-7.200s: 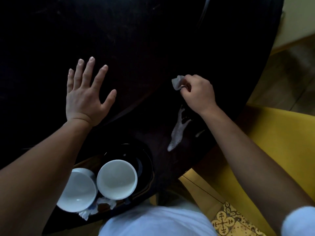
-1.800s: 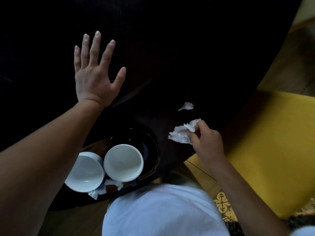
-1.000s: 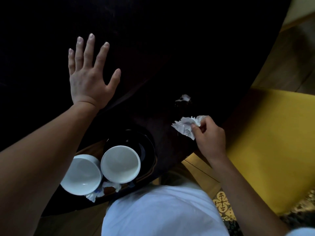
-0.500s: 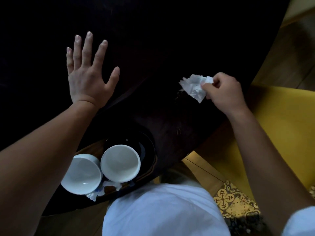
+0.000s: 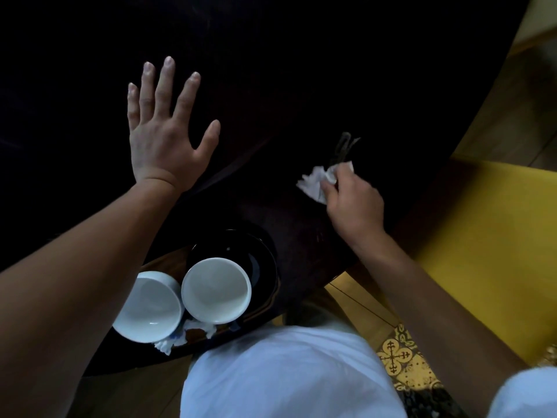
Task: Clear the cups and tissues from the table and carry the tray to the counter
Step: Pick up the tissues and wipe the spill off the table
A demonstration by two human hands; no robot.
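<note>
My right hand [image 5: 354, 203] pinches a crumpled white tissue [image 5: 316, 181] against the dark round table [image 5: 301, 70], just below a faint wet streak [image 5: 343, 146]. My left hand [image 5: 162, 137] lies flat on the table with its fingers spread, holding nothing. Near the table's front edge sits a dark tray [image 5: 265, 285] with two empty white cups [image 5: 216, 289] [image 5: 149, 307] side by side. Used tissues [image 5: 193, 333] are tucked under the cups at the tray's near rim.
A yellow chair seat [image 5: 482, 236] stands right of the table, close to my right forearm. Patterned yellow floor tiles [image 5: 394, 357] show below it. My white shirt [image 5: 286, 372] fills the bottom middle of the view.
My right hand has drawn the tissue back toward me and to the left across the table; the small scrap seen earlier on the table is gone. My left hand stays flat.
</note>
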